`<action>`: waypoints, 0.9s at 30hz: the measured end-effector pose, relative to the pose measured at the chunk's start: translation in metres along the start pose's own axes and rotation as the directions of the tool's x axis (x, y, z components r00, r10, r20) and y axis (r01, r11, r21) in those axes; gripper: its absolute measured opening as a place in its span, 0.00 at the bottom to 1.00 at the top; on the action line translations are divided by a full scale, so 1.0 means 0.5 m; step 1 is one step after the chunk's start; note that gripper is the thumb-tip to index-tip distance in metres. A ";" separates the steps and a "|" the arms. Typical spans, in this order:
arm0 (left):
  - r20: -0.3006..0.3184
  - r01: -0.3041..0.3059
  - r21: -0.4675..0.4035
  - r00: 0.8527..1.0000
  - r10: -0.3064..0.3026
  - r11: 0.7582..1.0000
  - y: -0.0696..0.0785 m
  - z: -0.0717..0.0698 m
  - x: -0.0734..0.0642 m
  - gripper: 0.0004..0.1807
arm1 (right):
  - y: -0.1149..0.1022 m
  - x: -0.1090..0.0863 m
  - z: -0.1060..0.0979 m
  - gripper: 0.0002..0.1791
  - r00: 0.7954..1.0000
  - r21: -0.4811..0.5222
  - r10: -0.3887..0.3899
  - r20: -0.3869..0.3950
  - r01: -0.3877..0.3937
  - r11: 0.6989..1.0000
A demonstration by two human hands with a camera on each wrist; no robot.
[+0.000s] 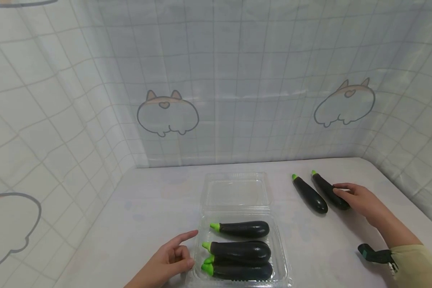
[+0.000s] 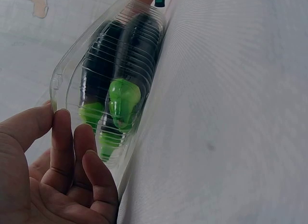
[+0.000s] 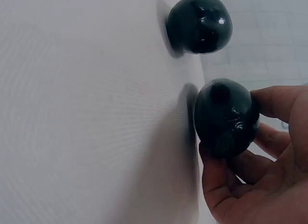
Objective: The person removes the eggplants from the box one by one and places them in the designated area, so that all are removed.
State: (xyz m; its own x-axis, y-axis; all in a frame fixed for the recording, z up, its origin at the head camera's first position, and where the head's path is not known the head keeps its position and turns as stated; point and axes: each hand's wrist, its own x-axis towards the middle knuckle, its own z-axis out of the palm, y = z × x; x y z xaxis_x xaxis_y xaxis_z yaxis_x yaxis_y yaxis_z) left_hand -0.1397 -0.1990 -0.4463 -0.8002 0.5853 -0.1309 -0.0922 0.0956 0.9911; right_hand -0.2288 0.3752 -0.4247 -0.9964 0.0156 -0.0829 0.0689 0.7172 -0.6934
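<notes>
At our left, the left hand has thumb and a fingertip pinched on the rim of the clear container, the forefinger reaching straighter along its edge. We judge that thin plastic light and bendy (a hard squeeze could buckle it), so the rim is the place for a gentle hold.

Inside, the upper eggplant lies apart from a lower bunch, where we see two dark bodies and an extra green stem tip. The lid lies folded back behind them.

Further right, the loose eggplant rests on the table, just beside the held eggplant. The right hand grips that one near its fat, rounded end, thumb and fingers parted only by its girth; we cannot tell whether it touches the table. Its gloss suggests slippery skin, and we would expect a firm, fairly light body. The thicker half seems the best grip; the narrow stem would let it swing.
</notes>
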 end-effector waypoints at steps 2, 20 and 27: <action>-0.004 0.007 -0.001 1.000 -0.007 1.000 0.000 0.000 -0.001 0.35 | 0.000 0.000 0.002 0.39 1.000 0.002 0.006 0.003 -0.006 1.000; -0.027 0.036 0.018 0.999 -0.036 0.999 -0.001 0.000 -0.001 0.35 | -0.002 -0.002 0.004 0.42 1.000 -0.034 -0.008 -0.001 0.008 0.999; -0.027 0.038 0.014 0.999 -0.038 0.999 0.001 0.000 0.000 0.35 | -0.002 -0.004 0.004 0.44 1.000 -0.052 0.000 0.002 0.000 0.999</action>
State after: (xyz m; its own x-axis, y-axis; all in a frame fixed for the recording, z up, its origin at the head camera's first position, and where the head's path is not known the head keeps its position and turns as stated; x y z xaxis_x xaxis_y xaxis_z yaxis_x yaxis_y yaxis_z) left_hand -0.1399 -0.1989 -0.4461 -0.8118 0.5593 -0.1679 -0.1147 0.1292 0.9850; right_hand -0.2269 0.3734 -0.4253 -0.9964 0.0142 -0.0840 0.0659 0.7527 -0.6550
